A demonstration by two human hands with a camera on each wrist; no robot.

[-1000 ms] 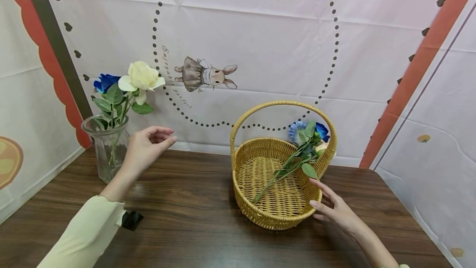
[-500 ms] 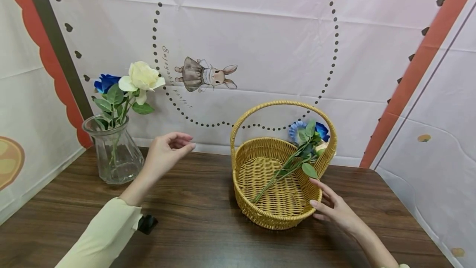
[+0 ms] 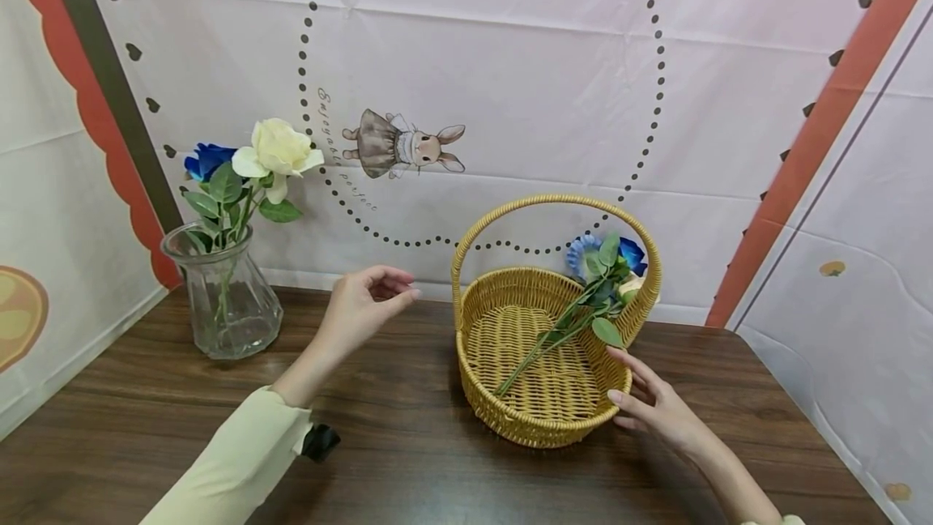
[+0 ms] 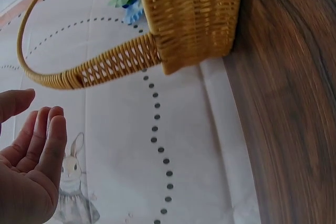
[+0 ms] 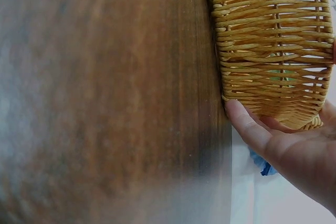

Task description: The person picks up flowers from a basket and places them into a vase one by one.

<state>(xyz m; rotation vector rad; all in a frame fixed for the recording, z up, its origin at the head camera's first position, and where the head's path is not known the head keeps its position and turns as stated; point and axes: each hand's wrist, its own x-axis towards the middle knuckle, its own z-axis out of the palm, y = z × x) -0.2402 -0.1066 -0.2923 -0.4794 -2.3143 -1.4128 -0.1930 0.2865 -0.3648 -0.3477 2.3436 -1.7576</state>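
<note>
An empty, half-open left hand (image 3: 364, 308) hovers left of the wicker basket (image 3: 532, 431) the right hand (image 3: 659, 407) grips; slim flower stems (image 3: 519, 369) inside suit a light pinch.

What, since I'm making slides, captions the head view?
Right hand on wicker basket, left hand between basket and glass vase.

— Against the right fingers (image 3: 641, 373)?
— Coarsely woven wicker basket (image 3: 521, 430), faintly glossy.
— Left of the left fingers (image 3: 381, 275)?
— Clear, shiny glass vase (image 3: 246, 310).
— Below both?
— Smooth wood-grain tabletop (image 3: 394, 395), softly reflective.
— Beyond both?
— Matt, creased cloth backdrop (image 3: 510, 87).
</note>
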